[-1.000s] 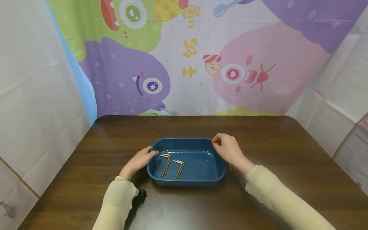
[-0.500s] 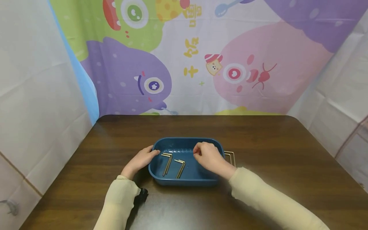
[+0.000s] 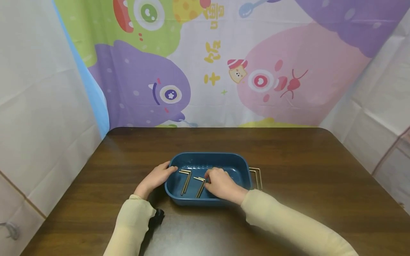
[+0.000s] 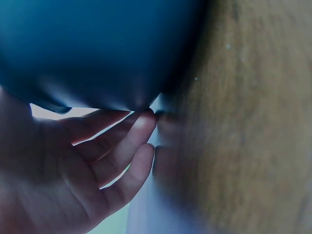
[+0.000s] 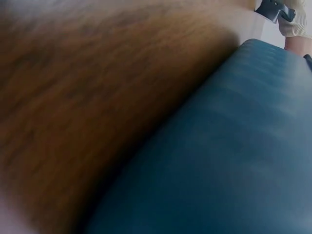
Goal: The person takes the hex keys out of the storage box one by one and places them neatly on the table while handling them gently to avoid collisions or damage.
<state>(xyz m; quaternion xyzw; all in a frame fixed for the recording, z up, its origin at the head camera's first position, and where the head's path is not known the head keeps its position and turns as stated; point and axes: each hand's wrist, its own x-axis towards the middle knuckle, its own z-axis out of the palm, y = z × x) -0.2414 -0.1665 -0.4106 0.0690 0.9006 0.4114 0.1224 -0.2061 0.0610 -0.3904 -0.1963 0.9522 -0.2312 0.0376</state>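
In the head view a blue rectangular tray point(image 3: 208, 202) with rounded corners stands on the table. My left hand point(image 3: 156, 179) grips its left end, thumb over the rim and fingers along the outer wall; the left wrist view shows these fingers point(image 4: 129, 151) against the tray. Two L-shaped brass-coloured hex keys point(image 3: 186, 183) lie at the left inside, and another pair of hex keys point(image 3: 200, 188) lies near the middle. Over the tray my right hand point(image 3: 222, 183) has its thumb and forefinger parted beside the bend of the middle pair. Its other fingers are hidden.
Beyond the tray's right end, more brass-coloured hex keys point(image 3: 257, 176) lie on the brown wooden table point(image 3: 288, 149). A cartoon-printed cloth point(image 3: 211, 103) hangs behind the table's far edge. A small black object point(image 3: 157, 217) sits below my left sleeve.
My right hand has moved left and down from the tray's right rim to the middle hex keys, its thumb and forefinger spreading slightly. My left hand has stayed on the tray.
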